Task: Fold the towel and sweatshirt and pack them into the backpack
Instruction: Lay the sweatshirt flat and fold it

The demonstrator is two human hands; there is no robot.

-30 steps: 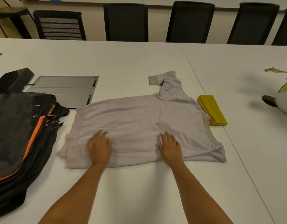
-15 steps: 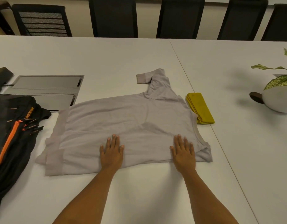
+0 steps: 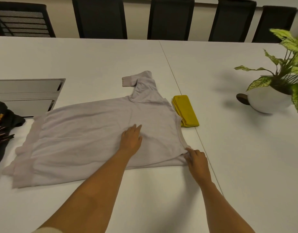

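Item 1: sweatshirt point(image 3: 87, 137), pale lilac-grey, lying flat and folded lengthwise on the white table point(image 3: 229, 165), filling the centre of the view. One sleeve point(image 3: 141, 84) sticks out toward 12 o'clock, its cuff bent toward 9 o'clock. The waistband lies at the 9 o'clock end, the neckline at the 3 o'clock end.

Item 2: left hand point(image 3: 131, 140), palm down on the sweatshirt near its middle, fingers extended and close together, flat on the cloth, gripping nothing.

Item 3: right hand point(image 3: 197, 161), at the sweatshirt's 4 o'clock corner by the neckline, fingers curled and pinching the fabric edge there.

Item 4: towel point(image 3: 186, 111), yellow, already folded into a narrow stack, on the table just beside the sweatshirt's neckline, at 3 o'clock of the shoulder.

Item 5: backpack point(image 3: 4, 125), black with orange lettering and zip pulls, at the 9 o'clock edge of the view, largely cut off, just beside the waistband.

Item 6: grey hatch panel point(image 3: 27, 93) set in the table, toward 10 o'clock.

Item 7: potted plant point(image 3: 270, 100), white round pot, variegated leaves, at 2 o'clock, well apart from the clothing.

Item 8: black chairs point(image 3: 170, 17), in a row along the table's far side at 12 o'clock.
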